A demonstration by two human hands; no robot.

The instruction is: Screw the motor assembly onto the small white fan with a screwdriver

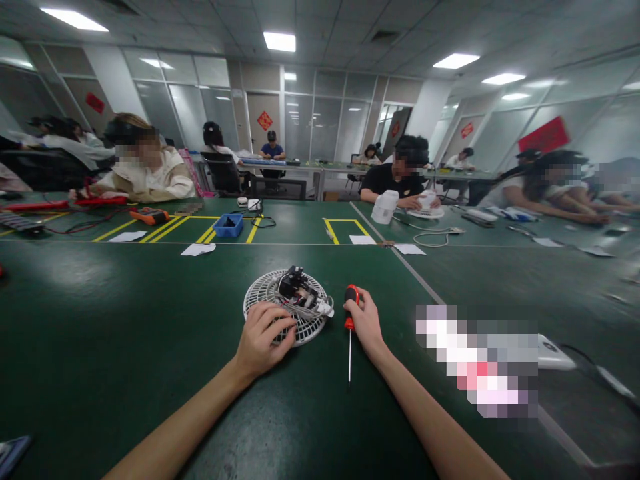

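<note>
A round white fan grille (257,293) lies on the green table in front of me, with a black motor assembly (295,283) and loose grey wires on top of it. My left hand (267,337) is at the grille's near left edge, its fingers curled over the rim and the thumb near the slats. To the right of the grille, my right hand (367,320) is closed round the red and black handle of a screwdriver (349,347). Its metal shaft points toward me, the tip clear of the grille.
A blue bin (229,225) with dark parts stands beyond the grille. Paper slips (199,249) lie along the table seam. Across the table, a person (400,173) handles white fan parts (385,207). A white device (555,353) with a cable lies at right beside a blurred patch.
</note>
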